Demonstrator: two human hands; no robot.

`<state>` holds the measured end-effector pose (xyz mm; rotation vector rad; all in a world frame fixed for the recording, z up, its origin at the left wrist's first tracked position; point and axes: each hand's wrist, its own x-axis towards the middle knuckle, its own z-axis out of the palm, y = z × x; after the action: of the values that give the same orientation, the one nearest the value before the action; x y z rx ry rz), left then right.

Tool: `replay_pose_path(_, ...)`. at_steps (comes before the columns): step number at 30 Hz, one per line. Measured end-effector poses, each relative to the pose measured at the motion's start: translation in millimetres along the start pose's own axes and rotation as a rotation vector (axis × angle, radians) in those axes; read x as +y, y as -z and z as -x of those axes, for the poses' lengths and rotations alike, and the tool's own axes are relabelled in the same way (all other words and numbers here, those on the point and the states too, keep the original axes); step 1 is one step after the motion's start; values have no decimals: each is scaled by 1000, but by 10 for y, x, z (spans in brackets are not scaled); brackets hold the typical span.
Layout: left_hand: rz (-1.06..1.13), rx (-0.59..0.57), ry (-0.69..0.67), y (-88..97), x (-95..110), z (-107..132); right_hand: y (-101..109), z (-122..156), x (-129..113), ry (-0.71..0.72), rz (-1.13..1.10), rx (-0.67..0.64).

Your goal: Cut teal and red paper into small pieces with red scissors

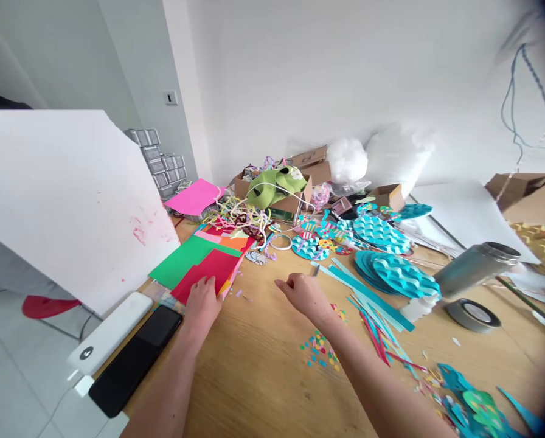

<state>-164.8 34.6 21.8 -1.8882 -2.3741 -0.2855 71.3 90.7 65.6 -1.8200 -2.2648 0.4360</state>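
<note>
My left hand lies over the near edge of a red sheet of paper, its fingers stretched out on the sheet. Under and beside that sheet is green paper, with orange and pink sheets partly covered. Above the bare wood to the right, my right hand has its fingers curled in and its thumb pointing left. A small grey tip shows just past its knuckles, but what it belongs to is hidden. Teal paper strips lie right of this hand, and small coloured paper dots are scattered below it.
A black phone and a white power bank lie along the left table edge. Teal scalloped discs, a steel bottle and a tape roll stand right. Behind are tangled yarn and a craft-filled cardboard box.
</note>
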Motion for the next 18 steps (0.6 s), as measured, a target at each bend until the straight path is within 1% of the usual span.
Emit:
replay_pose_path(3,36,-40,33,43,-41,-21,13,70,-94,49,-44,6)
replay_pose_path(6,58,-107,95,85,-84,-36,24,126,-108,62,-80,-3)
replay_pose_path(8,62,-118,128,116,-108,-40,27,153,-97,59,-103,-11)
replay_pose_path(11,114,-58,158,168,-148,-41,30,180,-84,52,-133,-19)
replay_pose_path(14,255,58,207,206,-216,-48,30,199,-95,50,-156,-27)
replay_pose_path(16,435,114,244,202,-279,-66,21,209,-105,55,-168,-33)
replay_pose_path(18,710,125,279,166,-351,-94,0,222,-109,58,-193,-48)
